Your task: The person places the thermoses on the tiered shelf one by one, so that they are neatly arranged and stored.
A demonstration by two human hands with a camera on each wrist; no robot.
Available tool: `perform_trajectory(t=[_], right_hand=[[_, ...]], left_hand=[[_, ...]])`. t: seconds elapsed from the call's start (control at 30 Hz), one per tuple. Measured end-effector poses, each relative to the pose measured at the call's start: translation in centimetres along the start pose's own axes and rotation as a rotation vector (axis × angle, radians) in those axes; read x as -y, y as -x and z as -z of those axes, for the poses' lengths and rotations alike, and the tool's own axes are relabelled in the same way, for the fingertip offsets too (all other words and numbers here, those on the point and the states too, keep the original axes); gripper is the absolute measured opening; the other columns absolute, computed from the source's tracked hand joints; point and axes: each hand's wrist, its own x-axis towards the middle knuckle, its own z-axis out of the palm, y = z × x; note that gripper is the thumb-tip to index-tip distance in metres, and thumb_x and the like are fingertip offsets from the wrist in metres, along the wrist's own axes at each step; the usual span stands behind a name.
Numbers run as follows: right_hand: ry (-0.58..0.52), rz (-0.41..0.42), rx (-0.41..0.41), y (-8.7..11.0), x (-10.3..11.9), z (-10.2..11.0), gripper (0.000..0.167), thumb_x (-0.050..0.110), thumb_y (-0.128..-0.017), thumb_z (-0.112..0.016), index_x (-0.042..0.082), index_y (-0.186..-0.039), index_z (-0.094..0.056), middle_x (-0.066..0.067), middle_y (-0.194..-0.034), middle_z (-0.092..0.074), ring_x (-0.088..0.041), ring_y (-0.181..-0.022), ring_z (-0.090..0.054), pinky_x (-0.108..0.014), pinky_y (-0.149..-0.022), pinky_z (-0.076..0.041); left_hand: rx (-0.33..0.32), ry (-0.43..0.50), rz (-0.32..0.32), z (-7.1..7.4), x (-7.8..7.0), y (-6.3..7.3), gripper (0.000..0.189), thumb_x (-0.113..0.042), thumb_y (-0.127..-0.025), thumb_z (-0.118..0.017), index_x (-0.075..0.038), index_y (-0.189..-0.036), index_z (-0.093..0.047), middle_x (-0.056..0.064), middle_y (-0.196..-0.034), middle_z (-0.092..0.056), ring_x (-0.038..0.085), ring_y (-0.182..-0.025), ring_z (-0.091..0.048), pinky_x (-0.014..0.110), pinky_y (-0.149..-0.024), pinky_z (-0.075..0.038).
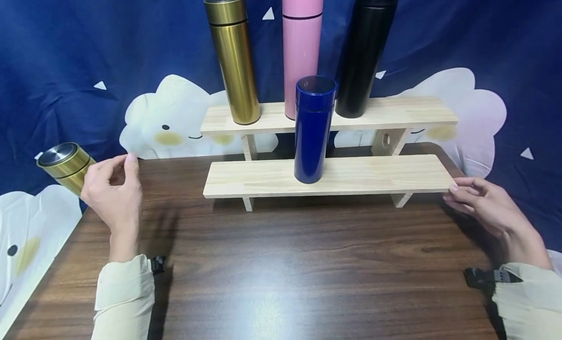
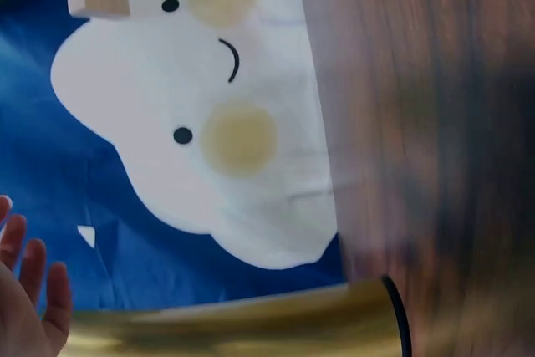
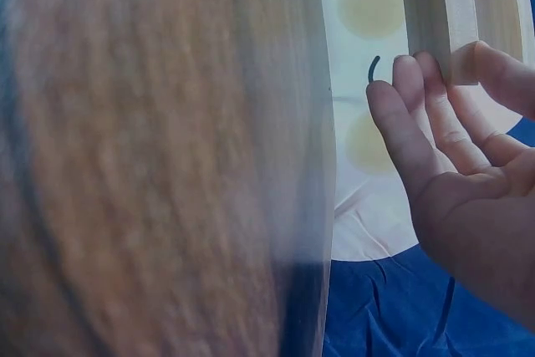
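Observation:
My left hand (image 1: 111,189), fingers loosely bent, is left of the two-step wooden shelf (image 1: 254,176). It overlaps the lower part of a gold vacuum flask (image 1: 66,164) behind its knuckles; in the left wrist view the fingers (image 2: 33,273) show in front of this flask (image 2: 234,328), not wrapped around it. At the lower step's right end, my right hand (image 1: 487,203) pinches the board (image 3: 430,6), thumb on one face and fingers against the other. A blue flask (image 1: 313,135) stands upright on the lower step. On the upper step stand gold (image 1: 232,67), pink (image 1: 302,52) and black (image 1: 366,57) flasks.
A brown wooden table (image 1: 281,262) lies under the shelf. Behind it hangs a dark blue cloth (image 1: 153,32) with white cloud faces, which also drops past the table's left edge. The upper step has a support with a round hole (image 1: 391,141).

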Motion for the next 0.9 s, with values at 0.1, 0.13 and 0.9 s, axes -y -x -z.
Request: perform_trajectory(t=[0.1,0.13,0.9], right_hand=[[-0.003,0.002,0.003,-0.1,0.0,0.0,0.030,-0.016,-0.099,-0.047,0.007,-0.107,-0.065,-0.008,-0.096,-0.076,-0.017,-0.086,-0.074,-0.026,-0.078,-0.058],[-0.006,0.004,0.004,-0.1,0.0,0.0,0.030,-0.016,-0.099,-0.047,0.006,-0.107,-0.065,-0.008,-0.096,-0.076,-0.017,-0.086,-0.074,-0.027,-0.078,-0.058],[-0.010,0.004,0.009,-0.1,-0.1,0.0,0.030,-0.016,-0.099,-0.046,0.006,-0.108,-0.065,-0.009,-0.096,-0.076,-0.018,-0.086,-0.074,-0.027,-0.078,-0.058]], left_hand=[[-0.076,-0.001,0.001,0.5,0.6,-0.2,0.029,-0.032,-0.090,-0.074,-0.004,-0.091,-0.081,-0.004,-0.075,-0.064,-0.006,-0.077,-0.050,0.014,-0.074,-0.035],[-0.107,-0.002,0.000,0.7,0.7,-0.3,0.031,-0.033,-0.089,-0.074,-0.003,-0.089,-0.081,-0.011,-0.073,-0.060,-0.008,-0.076,-0.048,0.014,-0.073,-0.035],[-0.270,-0.118,0.231,2.9,5.2,-1.1,0.055,-0.043,-0.068,-0.086,-0.022,-0.108,-0.054,-0.015,-0.105,-0.040,-0.002,-0.097,-0.039,0.021,-0.088,-0.032]])
